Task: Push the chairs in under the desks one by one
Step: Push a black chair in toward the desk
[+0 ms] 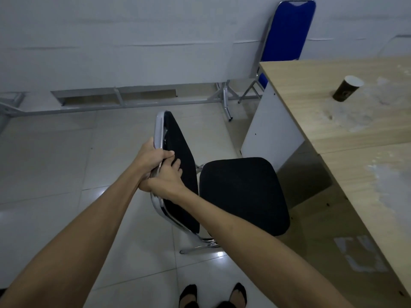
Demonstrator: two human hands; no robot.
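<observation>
A black chair (242,194) with a chrome frame stands on the tiled floor, its seat facing the wooden desk (315,112) on the right. The seat's front edge is close to the desk's open kneehole, outside it. Both hands grip the top rail of the black backrest (180,152). My left hand (151,161) is wrapped over the chrome rail. My right hand (166,181) clasps the same rail just below it, the two touching. A blue chair (287,30) stands at the desk's far end by the wall.
A dark paper cup (345,88) stands on the desk, whose top has pale smears. A grey metal frame (124,103) lies on the floor along the white wall. My two feet in black shoes (211,296) show at the bottom edge.
</observation>
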